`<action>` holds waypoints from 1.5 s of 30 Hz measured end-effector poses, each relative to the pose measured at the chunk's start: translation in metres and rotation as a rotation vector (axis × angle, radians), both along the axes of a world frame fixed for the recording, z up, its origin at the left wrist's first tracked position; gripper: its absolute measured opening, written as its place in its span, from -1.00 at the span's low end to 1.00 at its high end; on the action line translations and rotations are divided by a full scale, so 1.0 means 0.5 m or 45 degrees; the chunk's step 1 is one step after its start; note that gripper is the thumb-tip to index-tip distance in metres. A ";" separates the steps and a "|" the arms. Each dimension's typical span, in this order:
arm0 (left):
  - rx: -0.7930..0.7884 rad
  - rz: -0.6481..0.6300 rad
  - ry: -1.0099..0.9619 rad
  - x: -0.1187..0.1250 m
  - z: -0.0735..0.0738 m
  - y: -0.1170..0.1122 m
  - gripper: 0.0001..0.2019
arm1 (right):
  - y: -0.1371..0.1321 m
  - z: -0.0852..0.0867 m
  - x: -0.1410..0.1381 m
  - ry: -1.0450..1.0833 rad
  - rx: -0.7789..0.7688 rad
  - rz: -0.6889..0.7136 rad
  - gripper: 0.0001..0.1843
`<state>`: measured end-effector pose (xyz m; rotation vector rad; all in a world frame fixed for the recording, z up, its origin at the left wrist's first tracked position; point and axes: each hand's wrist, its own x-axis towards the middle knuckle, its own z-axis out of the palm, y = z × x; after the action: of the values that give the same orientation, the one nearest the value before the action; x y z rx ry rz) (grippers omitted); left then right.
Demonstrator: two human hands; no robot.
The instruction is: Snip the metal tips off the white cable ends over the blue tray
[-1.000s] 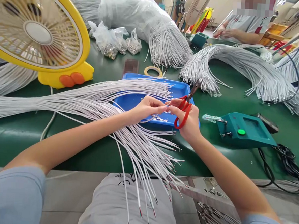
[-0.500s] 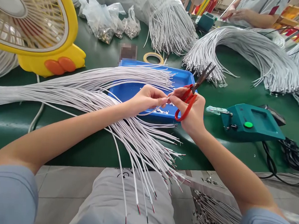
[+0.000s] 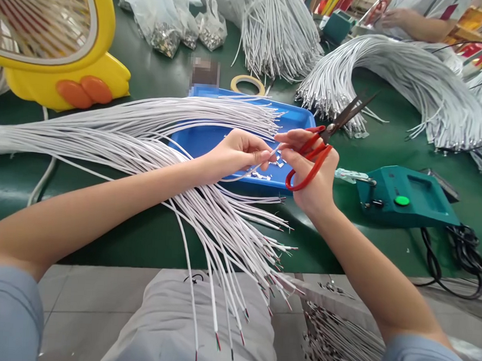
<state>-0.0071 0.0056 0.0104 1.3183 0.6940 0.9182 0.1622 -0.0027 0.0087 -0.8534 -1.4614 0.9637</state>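
Note:
My left hand point(image 3: 236, 153) pinches one thin white wire point(image 3: 262, 163) over the blue tray point(image 3: 211, 140). My right hand point(image 3: 312, 176) grips red-handled scissors point(image 3: 322, 144), blades pointing up and right, and its fingertips meet the wire's end beside the left hand. A big bundle of white wires point(image 3: 117, 135) runs from the left across the green table, and part of it fans down over my lap point(image 3: 228, 256). Small cut bits lie in the tray under my hands.
A yellow fan point(image 3: 57, 38) stands at the back left. A teal device point(image 3: 407, 196) with a green button and black cable sits right of the tray. A tape roll point(image 3: 247, 84), bags of metal parts point(image 3: 172, 29) and more wire bundles point(image 3: 394, 81) lie behind. Another person's hands point(image 3: 398, 18) are far right.
The scissors have tipped so the blades point farther right and up, and the right hand rose slightly. The view has shifted down a little. The left hand keeps its pinch on the wire.

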 end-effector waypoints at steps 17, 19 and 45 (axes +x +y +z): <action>0.131 0.193 0.017 0.001 -0.001 0.000 -0.72 | -0.002 0.016 -0.003 -0.285 -0.020 -0.111 -0.82; 0.188 0.255 0.016 0.001 0.002 0.000 -0.74 | 0.000 0.016 -0.003 -0.302 0.033 -0.184 -0.83; 0.203 0.168 0.080 0.009 0.008 -0.002 -0.91 | 0.003 0.006 0.003 -0.272 0.085 -0.105 -0.83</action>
<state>-0.0024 0.0046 0.0145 1.4607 0.7763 1.0596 0.1638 -0.0015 0.0119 -0.9832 -1.6174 0.7756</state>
